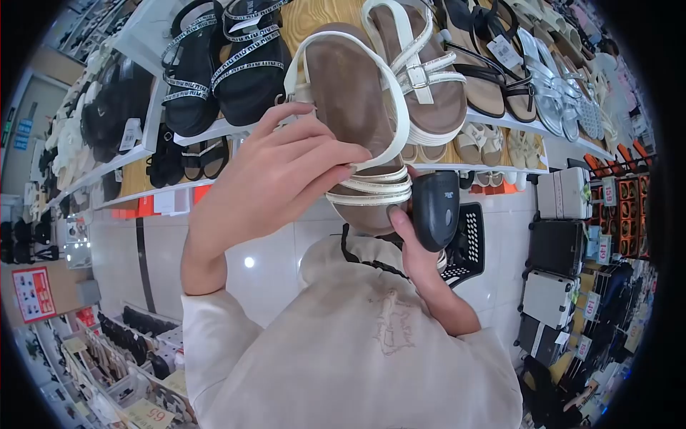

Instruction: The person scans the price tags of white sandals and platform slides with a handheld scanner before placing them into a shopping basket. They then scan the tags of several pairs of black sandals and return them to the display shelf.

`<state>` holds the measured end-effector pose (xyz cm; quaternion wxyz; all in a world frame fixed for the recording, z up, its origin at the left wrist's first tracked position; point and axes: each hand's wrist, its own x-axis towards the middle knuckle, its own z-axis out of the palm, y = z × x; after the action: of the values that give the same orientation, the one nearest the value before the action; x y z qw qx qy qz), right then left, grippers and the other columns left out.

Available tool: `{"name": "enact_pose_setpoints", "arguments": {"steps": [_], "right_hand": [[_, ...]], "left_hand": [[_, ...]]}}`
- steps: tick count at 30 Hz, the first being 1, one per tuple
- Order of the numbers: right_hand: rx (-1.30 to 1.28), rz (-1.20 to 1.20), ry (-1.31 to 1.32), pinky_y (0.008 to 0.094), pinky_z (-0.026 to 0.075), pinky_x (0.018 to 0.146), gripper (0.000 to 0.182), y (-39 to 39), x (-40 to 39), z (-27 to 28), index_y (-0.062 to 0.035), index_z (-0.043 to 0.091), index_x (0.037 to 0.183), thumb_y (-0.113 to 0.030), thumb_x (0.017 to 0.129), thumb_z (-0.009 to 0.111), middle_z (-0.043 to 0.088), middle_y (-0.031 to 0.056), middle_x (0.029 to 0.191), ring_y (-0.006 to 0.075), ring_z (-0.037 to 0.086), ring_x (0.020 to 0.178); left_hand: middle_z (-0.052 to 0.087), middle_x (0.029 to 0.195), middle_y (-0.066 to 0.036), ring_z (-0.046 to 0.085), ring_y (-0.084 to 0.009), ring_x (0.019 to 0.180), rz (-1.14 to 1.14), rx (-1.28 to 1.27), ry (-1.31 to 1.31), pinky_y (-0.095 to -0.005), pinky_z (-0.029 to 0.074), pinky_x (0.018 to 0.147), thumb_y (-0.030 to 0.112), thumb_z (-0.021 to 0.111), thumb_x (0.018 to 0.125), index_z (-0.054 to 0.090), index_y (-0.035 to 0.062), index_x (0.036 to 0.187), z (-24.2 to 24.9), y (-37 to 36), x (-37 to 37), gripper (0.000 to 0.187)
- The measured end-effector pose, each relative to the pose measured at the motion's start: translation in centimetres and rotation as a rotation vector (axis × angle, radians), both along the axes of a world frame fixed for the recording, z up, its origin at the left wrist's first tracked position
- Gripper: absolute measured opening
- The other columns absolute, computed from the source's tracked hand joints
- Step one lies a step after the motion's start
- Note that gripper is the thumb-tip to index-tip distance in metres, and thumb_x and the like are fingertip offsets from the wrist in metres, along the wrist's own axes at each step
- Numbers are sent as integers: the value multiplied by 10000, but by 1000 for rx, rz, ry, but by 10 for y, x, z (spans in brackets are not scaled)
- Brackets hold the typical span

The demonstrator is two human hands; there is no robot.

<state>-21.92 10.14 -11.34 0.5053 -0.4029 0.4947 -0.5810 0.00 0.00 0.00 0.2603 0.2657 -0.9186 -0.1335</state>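
A white strappy sandal (pixel 349 93) with a brown insole is held up in front of the shelf, its toe straps toward the body. My left hand (pixel 282 171) grips its white strap between thumb and fingers at the sandal's left side. At the toe end, my right hand (pixel 414 247) holds the sandal with the thumb on the sole's edge. A black handheld device (pixel 436 211), which looks like a scanner, is also at my right hand, right beside the toe straps. Most of the right fingers are hidden behind the sandal and the device.
Black sandals (pixel 250 71) stand on the upper shelf to the left, a white buckled sandal (pixel 421 79) and silver sandals (pixel 550 79) to the right. Lower shelves hold more footwear. A black basket (pixel 468 239) is below the shelf; suitcases (pixel 557 247) line the right.
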Motion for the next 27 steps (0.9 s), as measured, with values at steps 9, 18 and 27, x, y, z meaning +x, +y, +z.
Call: {"name": "enact_pose_setpoints", "arguments": {"steps": [9,18,27], "right_hand": [[-34,-12,37,248,451,818,630,0,3,-2,19,450,1442,-85,881,719,587,14,1060,86,536,898],[-77,-14,54,286,452,930,632,0,1,-5,21,442,1439,-92,884,722,545,94,1361,125,539,1109],[-53,4,48,312,425,995,633,-1,-3,-9,8,425,1444,-90,889,715,512,119,1430,149,521,1173]], "left_hand": [[574,808,-54,526,-261,863,-33,-74,48,-386,435,861,93,734,836,680,48,1130,5,-10,-1,303],[611,976,-76,558,-269,933,-156,95,-86,-500,337,1149,-10,709,772,614,62,1261,22,-14,9,503],[594,948,-73,565,-275,955,-92,-13,-206,-434,407,1094,-20,691,757,602,76,1249,29,-16,4,509]]}}
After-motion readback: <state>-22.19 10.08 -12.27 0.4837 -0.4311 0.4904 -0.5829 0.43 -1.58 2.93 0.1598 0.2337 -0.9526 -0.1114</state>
